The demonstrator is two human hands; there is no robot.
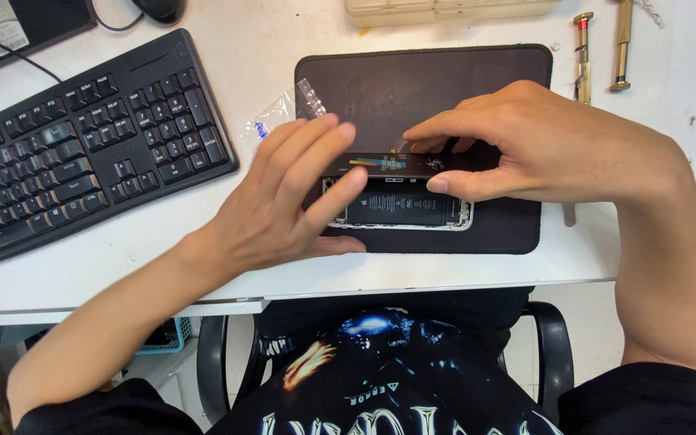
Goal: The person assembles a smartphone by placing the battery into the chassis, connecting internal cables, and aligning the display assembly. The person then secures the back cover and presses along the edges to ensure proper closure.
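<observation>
Pinching a black battery strip point(400, 164) w/ thumb and fingertips, the right hand point(541, 145) holds it just above the opened phone point(400, 205). Left hand point(283, 201) is spread, fingers straight, tips touching the strip's left end and the phone's left edge. Phone lies back-open on a dark mat point(412, 89) at the tabletop point(227, 266) center-front. Clear plastic wrapper point(283, 109) sits just beside the mat's top-left corner. Black keyboard point(82, 145) to the left; two brass screwdrivers point(602, 48) well apart at upper right. Beige tray point(445, 8) along the far edge.
</observation>
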